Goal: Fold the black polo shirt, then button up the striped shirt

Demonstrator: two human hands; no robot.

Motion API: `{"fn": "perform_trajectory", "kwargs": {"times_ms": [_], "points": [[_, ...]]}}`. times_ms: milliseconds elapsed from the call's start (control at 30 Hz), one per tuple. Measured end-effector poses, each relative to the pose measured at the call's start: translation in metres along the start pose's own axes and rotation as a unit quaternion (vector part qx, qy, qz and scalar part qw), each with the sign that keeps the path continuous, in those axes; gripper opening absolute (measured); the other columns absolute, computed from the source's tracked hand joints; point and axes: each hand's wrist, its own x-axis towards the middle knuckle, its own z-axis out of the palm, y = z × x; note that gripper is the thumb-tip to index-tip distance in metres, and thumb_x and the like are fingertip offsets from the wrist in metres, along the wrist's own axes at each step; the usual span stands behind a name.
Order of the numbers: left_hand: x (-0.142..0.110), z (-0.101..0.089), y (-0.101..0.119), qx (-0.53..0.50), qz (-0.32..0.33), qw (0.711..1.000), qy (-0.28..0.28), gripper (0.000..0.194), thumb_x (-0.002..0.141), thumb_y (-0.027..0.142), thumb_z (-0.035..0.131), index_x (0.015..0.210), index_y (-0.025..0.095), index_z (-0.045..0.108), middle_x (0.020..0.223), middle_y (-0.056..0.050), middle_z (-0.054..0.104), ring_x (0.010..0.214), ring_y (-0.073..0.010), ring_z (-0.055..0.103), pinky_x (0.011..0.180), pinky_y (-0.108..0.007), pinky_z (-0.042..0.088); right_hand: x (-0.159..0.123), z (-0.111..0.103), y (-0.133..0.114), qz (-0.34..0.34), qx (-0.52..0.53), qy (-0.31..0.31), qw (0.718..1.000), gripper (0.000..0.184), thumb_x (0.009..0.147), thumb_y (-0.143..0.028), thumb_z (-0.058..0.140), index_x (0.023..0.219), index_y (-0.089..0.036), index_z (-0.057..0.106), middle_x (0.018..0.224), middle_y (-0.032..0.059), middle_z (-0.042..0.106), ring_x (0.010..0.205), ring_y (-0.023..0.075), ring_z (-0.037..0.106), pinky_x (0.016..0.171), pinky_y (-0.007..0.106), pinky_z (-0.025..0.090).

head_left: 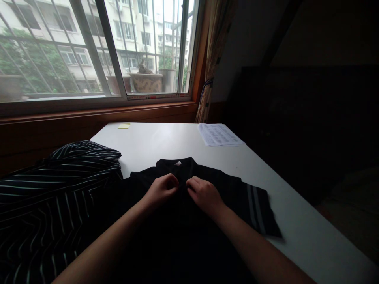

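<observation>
A black shirt (231,189) lies flat on the white table (166,142), collar away from me, with a small white label at the neck and two pale stripes on its right sleeve. My left hand (161,190) and my right hand (204,194) rest side by side on the chest just below the collar. Both have their fingers curled in and pinched on the shirt's fabric at the front opening. What exactly sits under the fingertips is too dark to make out.
A black garment with thin white stripes (53,185) is heaped at the table's left. A printed sheet of paper (219,135) lies at the far right, a yellow sticky note (124,126) at the far edge. A barred window (97,47) and a curtain (214,59) stand behind.
</observation>
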Motion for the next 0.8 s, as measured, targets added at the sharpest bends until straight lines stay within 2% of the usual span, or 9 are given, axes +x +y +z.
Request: {"fn": "perform_trajectory", "kwargs": {"times_ms": [133, 300, 433, 600, 800], "points": [[-0.001, -0.0024, 0.0032, 0.031, 0.038, 0.999, 0.021, 0.005, 0.086, 0.021, 0.063, 0.088, 0.017, 0.066, 0.085, -0.003, 0.064, 0.078, -0.0155, 0.06, 0.072, -0.027, 0.047, -0.0004, 0.0022, 0.0023, 0.014, 0.026, 0.016, 0.999, 0.016, 0.091, -0.015, 0.057, 0.104, -0.025, 0.062, 0.1, 0.0012, 0.065, 0.086, 0.018, 0.064, 0.077, 0.028, 0.045], [-0.0064, -0.0038, 0.0086, 0.048, 0.098, 0.993, -0.053, 0.017, 0.088, 0.034, 0.066, 0.092, 0.017, 0.062, 0.085, -0.002, 0.057, 0.076, -0.0153, 0.055, 0.067, -0.027, 0.045, -0.0001, 0.0041, 0.0052, 0.018, 0.054, 0.034, 0.998, 0.022, 0.091, -0.014, 0.056, 0.109, -0.024, 0.063, 0.103, 0.0023, 0.066, 0.09, 0.0183, 0.065, 0.084, 0.029, 0.046], [-0.0094, 0.0015, 0.0067, 0.131, 0.141, 0.979, -0.066, 0.025, 0.083, 0.031, 0.071, 0.099, 0.018, 0.056, 0.087, -0.001, 0.055, 0.081, -0.0179, 0.051, 0.072, -0.03, 0.044, 0.0003, 0.0044, 0.0055, 0.016, 0.054, 0.035, 0.998, 0.023, 0.091, -0.014, 0.057, 0.11, -0.025, 0.064, 0.103, 0.0028, 0.067, 0.091, 0.019, 0.065, 0.084, 0.03, 0.047], [-0.0089, 0.0047, 0.0032, 0.162, 0.136, 0.975, -0.074, 0.021, 0.084, 0.018, 0.065, 0.101, 0.019, 0.053, 0.087, 0.0, 0.054, 0.081, -0.0179, 0.048, 0.075, -0.031, 0.043, 0.0004, 0.0063, 0.0063, 0.016, 0.054, 0.035, 0.998, 0.023, 0.091, -0.014, 0.057, 0.109, -0.025, 0.065, 0.102, 0.0024, 0.067, 0.09, 0.0192, 0.065, 0.083, 0.03, 0.047], [-0.0077, -0.0015, 0.004, 0.119, 0.087, 0.985, -0.092, 0.028, 0.082, 0.02, 0.069, 0.105, 0.02, 0.054, 0.085, 0.001, 0.053, 0.079, -0.0168, 0.049, 0.071, -0.029, 0.043, 0.0002, 0.0067, 0.0066, 0.024, 0.077, 0.042, 0.996, 0.021, 0.09, -0.016, 0.057, 0.107, -0.025, 0.065, 0.101, 0.0023, 0.066, 0.09, 0.0183, 0.065, 0.083, 0.029, 0.047]]}}
